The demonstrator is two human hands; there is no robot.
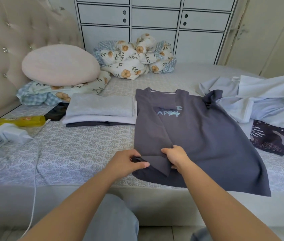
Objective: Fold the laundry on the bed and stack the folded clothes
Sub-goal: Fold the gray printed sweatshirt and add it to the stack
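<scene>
A grey shirt [198,136] lies flat on the bed [78,150], beside a stack of folded clothes [101,110]. Left hand [129,162] and right hand [176,156] both pinch its folded-over left edge.

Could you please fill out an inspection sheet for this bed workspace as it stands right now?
Surface: bed with a patterned cover.
Job's things: grey T-shirt spread flat, its left side folded in; folded stack to its left; unfolded pale clothes and a dark patterned garment to its right.
Clutter: yellow bottle, dark phone, round pink cushion, floral quilt.
Grippers: left hand and right hand both pinch the shirt's lower left hem.
Cables: power strip with white cable trailing off the bed.
Surroundings: tufted headboard, white cabinets.
</scene>
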